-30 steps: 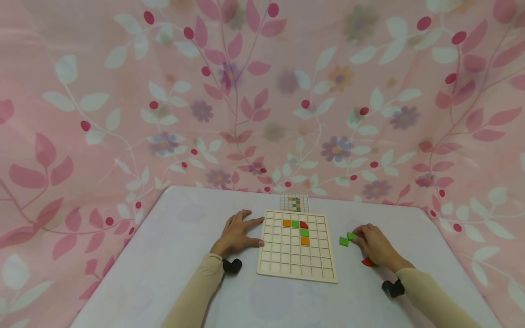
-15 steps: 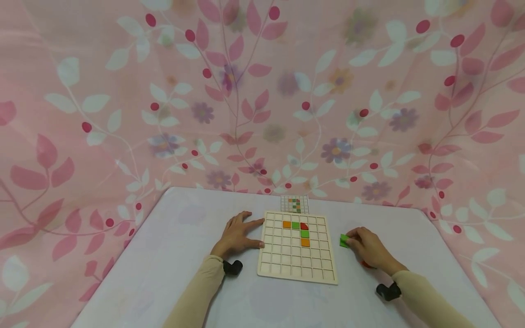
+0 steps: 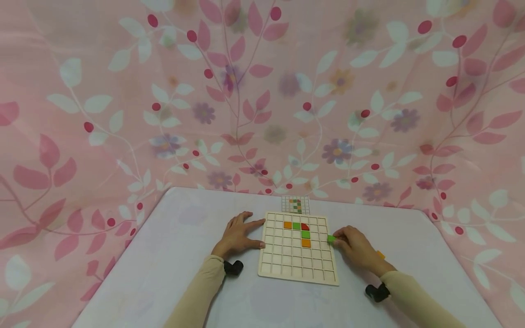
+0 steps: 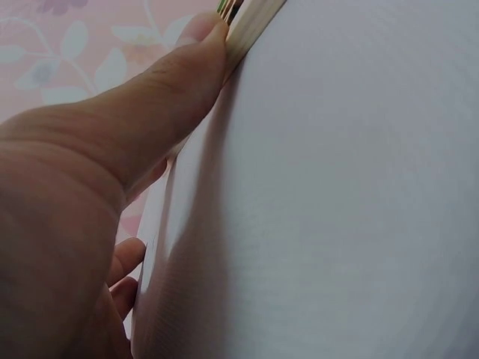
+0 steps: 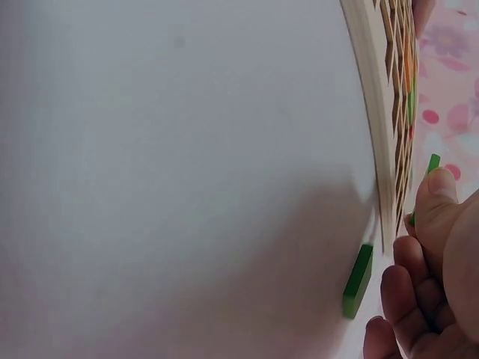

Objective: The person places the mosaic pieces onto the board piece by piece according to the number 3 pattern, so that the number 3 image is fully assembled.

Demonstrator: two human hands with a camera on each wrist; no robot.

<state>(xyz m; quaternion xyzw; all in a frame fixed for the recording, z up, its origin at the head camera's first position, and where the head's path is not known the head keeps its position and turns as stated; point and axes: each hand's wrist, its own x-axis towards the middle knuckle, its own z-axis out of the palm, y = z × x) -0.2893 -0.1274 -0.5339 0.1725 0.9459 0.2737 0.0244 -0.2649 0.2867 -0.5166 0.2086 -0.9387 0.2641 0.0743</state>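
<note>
A pale wooden grid board [image 3: 283, 260] lies on the table. My left hand [image 3: 237, 238] rests at its left side, fingers spread, with thumb and index fingertip against the edge. In its cells sit an orange square tile [image 3: 288, 225], a green one [image 3: 296, 226] and a red tile with a rounded corner [image 3: 305, 226]; below the red one come a green tile [image 3: 306, 234] and an orange tile [image 3: 306, 243]. Beside the right edge, my right hand [image 3: 356, 248] pinches a green tile [image 3: 331, 238] between thumb and fingers. The right wrist view shows another green tile [image 5: 358, 283] on the table beneath.
Behind the board lies a small printed grid card [image 3: 295, 205] with coloured squares. An orange tile [image 3: 381, 255] shows past the right wrist. The white table [image 3: 197, 291] ends at a pink floral curtain [image 3: 262, 100].
My right hand has picked up a green tile and moved left with it to the board's right edge. The red piece near that wrist is now hidden; an orange tile has come into view. Left hand unmoved.
</note>
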